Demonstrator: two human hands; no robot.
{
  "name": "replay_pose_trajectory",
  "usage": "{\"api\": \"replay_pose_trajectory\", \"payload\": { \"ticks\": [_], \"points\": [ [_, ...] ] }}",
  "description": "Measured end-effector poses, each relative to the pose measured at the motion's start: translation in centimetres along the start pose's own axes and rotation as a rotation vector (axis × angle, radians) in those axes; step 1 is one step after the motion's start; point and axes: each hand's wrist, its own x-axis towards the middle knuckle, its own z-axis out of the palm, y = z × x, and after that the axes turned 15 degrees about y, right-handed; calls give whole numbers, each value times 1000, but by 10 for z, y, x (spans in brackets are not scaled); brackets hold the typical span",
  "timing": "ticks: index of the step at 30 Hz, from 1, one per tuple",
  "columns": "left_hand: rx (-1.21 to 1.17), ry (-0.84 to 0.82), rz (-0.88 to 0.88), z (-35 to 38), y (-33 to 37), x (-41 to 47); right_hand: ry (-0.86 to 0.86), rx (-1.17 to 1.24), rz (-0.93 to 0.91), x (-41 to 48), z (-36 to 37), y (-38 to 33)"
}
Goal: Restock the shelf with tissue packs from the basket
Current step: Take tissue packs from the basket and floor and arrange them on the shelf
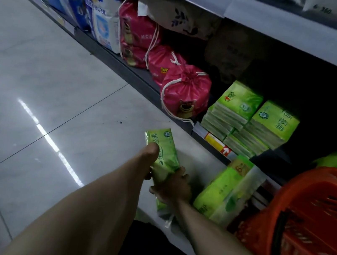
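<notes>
A green tissue pack [162,150] is held low over the floor in front of the bottom shelf. My left hand [150,157] grips its near side with fingers curled round it. My right hand [172,186] holds the lower end of the same pack, or a second green pack [161,206] beneath it; I cannot tell which. Two stacks of green tissue packs [250,120] stand on the bottom shelf [140,76]. The orange basket [307,220] sits at the lower right. A large green multi-pack in clear wrap [228,192] leans beside it.
Pink drawstring bags [185,91] with a bear print lie on the shelf left of the green stacks. Blue and white packages [90,2] fill the shelf further left. A shelf edge with price tags [218,143] runs below the stacks. Grey floor tiles [44,85] stretch to the left.
</notes>
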Motion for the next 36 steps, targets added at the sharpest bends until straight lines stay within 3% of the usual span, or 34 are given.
{"api": "replay_pose_trajectory", "payload": {
  "ticks": [4, 7, 10, 14, 22, 28, 33, 36],
  "points": [
    [-110, 4, -75, -14, 1, -12, -62, 169, 190, -5, -38, -7],
    [-294, -18, -117, -27, 5, -29, -113, 329, 231, -22, -72, -22],
    [-448, 99, -78, -54, 25, -54, -105, 495, 187, -48, -126, -35],
    [-371, 115, 49, -100, 54, -104, -79, 690, 78, -78, -206, -39],
    [-496, -117, 340, -138, 72, -262, 9, 1062, -77, -162, -357, 15],
    [-530, -541, 451, -80, 31, -397, 82, 1304, -138, -214, -434, 84],
    [-682, -802, 435, -17, 10, -471, 227, 1447, -149, -243, -475, 140],
    [-779, -862, 448, 28, 12, -508, 282, 1495, -175, -261, -494, 174]
  ]
}}
